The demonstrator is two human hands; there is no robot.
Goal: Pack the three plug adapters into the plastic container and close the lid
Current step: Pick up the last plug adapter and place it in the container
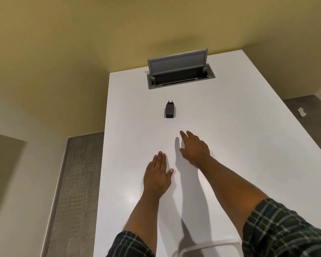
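The left hand (157,179) lies low over the white table (239,145), palm down, fingers straight and close together, thumb spread to the side. It grasps nothing; whether the palm touches the table cannot be told. Its forearm runs back to a plaid sleeve (127,244) at the bottom edge.

Just right of it and a little farther out, the right hand (195,148) reaches forward with fingers spread and slack, empty as well, its shadow on the table beneath and to its left. Its arm ends in the other plaid sleeve (285,229).

Beyond the right hand's fingertips, apart from them, a black adapter (169,110) lies flat on the table, its two pins pointing away from the hands. Farther still past the adapter, a grey hatch (178,62) stands tilted open over a dark socket well (180,78) set in the tabletop.

Behind both hands, between the forearms at the bottom edge, the pale rim of a container (209,247) shows; its inside is cut off from view.
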